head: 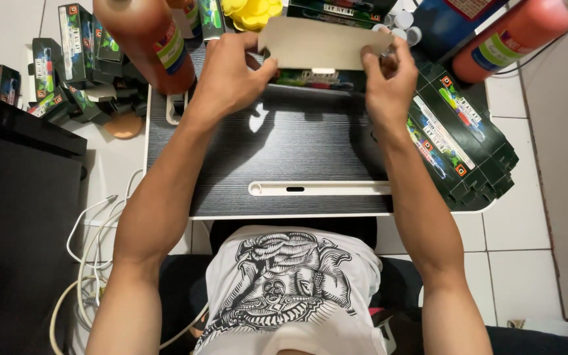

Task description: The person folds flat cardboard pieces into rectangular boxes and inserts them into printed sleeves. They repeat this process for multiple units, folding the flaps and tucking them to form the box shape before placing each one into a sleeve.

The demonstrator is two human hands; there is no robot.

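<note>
We grip a small carton (320, 56) by both ends, left hand (228, 75) and right hand (386, 82) pinched on its plain cardboard flap, above the dark lap desk (284, 151). Flattened cartons (461, 141) fan out just right of our right hand; an orange bottle (149, 39) stands just beside our left.

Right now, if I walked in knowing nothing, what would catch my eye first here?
Probably the two bare hands, left hand and right hand, gripping a flat cardboard box by its plain brown side, over a small dark lap desk. Next, the big orange-red bottles at the desk's far corners. Then the stack of flattened dark green cartons at the right edge, with assembled ones heaped on the floor at left.
</note>
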